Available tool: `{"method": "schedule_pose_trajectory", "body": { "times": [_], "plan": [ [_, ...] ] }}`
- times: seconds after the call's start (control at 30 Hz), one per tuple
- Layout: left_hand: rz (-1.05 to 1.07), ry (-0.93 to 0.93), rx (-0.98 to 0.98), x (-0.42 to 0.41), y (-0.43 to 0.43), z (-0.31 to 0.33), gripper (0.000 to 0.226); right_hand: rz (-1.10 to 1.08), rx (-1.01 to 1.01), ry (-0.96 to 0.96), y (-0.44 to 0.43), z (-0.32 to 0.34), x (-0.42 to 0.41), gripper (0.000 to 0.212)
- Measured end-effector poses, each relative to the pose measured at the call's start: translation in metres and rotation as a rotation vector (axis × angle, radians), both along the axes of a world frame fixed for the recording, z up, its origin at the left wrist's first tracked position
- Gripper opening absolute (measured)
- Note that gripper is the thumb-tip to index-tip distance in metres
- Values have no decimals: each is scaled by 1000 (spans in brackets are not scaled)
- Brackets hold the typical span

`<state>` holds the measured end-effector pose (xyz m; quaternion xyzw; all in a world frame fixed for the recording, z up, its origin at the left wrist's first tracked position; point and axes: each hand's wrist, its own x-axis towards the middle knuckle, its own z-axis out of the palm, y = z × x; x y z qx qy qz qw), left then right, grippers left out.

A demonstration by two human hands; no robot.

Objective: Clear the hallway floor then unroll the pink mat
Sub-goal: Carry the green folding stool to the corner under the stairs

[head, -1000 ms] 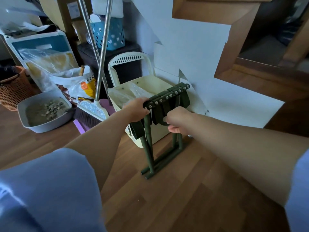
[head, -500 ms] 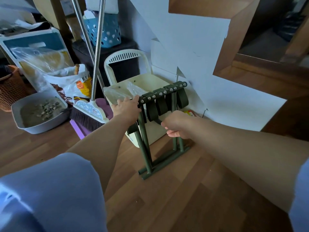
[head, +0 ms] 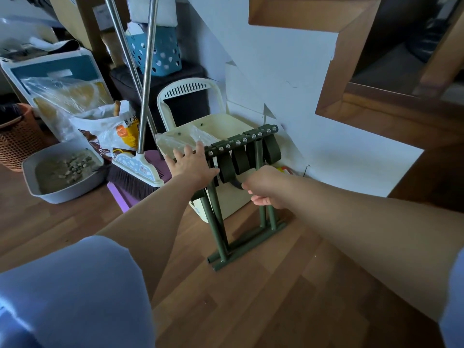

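Fingers spread, my left hand [head: 191, 164] is hovering flat against the riveted top rail of the folded dark-green metal stool [head: 241, 187], gripping nothing. My right hand [head: 267, 187] is curling loosely beside the stool's hanging webbing straps; I cannot tell whether it is pinching one. That stool is standing on the wooden floor [head: 263, 297], leaning against a cream plastic chair [head: 198, 116]. I cannot make out the pink mat.

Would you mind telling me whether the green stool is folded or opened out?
Folded. The green stool stands upright on the floor, its leg frames pressed together and its seat straps hanging slack in loops.
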<state>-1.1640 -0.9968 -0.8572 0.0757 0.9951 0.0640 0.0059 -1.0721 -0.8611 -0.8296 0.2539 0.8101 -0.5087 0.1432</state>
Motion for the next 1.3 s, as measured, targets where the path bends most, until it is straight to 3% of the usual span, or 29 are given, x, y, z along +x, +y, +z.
{"method": "schedule_pose_trajectory", "body": {
  "times": [0.37, 0.53, 0.63, 0.8, 0.93, 1.13, 1.3],
  "plan": [
    [-113, 148, 47, 39, 21, 44, 61, -43, -83, 143, 4, 43, 4, 33],
    [-105, 127, 72, 63, 31, 96, 57, 7, 23, 177, 10, 100, 22, 40],
    [-73, 66, 106, 80, 35, 143, 59, 57, 119, 161, 16, 153, 36, 40],
    [-59, -7, 160, 113, 43, 231, 57, 99, 116, 142, 25, 252, 58, 38],
    [-43, -35, 193, 140, 49, 319, 57, 119, 155, 172, 28, 345, 79, 21],
    [-67, 22, 246, 186, 64, 472, 55, 128, 143, 227, 41, 493, 121, 38],
    [-144, 83, 292, 228, 80, 584, 51, 108, 194, 324, 53, 598, 163, 33]
  ]
}}
